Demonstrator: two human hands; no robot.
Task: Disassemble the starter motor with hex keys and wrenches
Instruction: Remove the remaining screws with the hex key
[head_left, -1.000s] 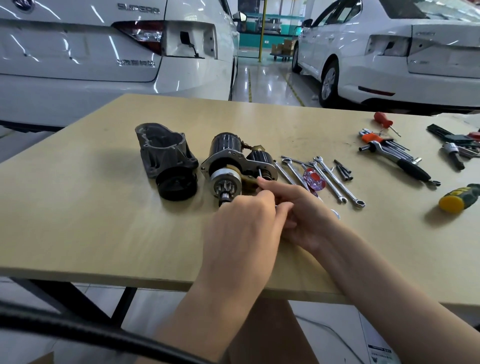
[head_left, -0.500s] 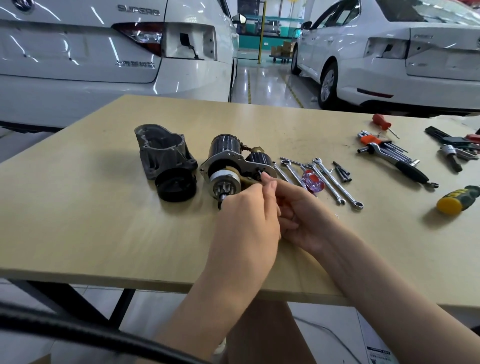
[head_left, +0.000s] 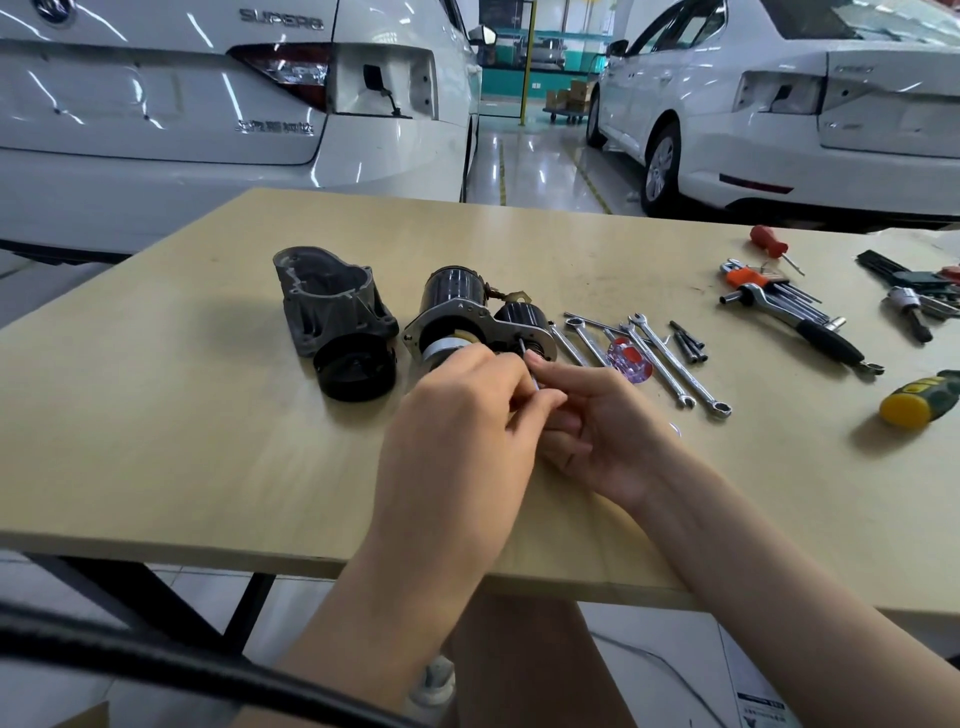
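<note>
The starter motor (head_left: 457, 299) lies on the wooden table (head_left: 156, 415) with its solenoid (head_left: 519, 319) on the right. Its removed grey nose housing (head_left: 332, 296) and a black cap (head_left: 356, 366) sit to the left. My left hand (head_left: 462, 415) covers the motor's pinion end, its fingers curled round a thin hex key (head_left: 522, 349) that points into the solenoid's face. My right hand (head_left: 608, 431) meets it from the right, its forefinger stretched along the key and its thumb pinching it. Most of the key is hidden between the hands.
Several wrenches (head_left: 670, 364), a clear red-handled screwdriver (head_left: 631, 361) and loose bolts (head_left: 688, 343) lie right of the motor. Farther right are an orange-holder hex key set (head_left: 748, 278), a ratchet (head_left: 826, 343) and a yellow-green screwdriver (head_left: 919, 397). Two white cars (head_left: 208, 130) stand behind the table.
Both hands have moved forward to the motor. The left hand now covers the pinion end, and the key's tip has reached the solenoid face.
</note>
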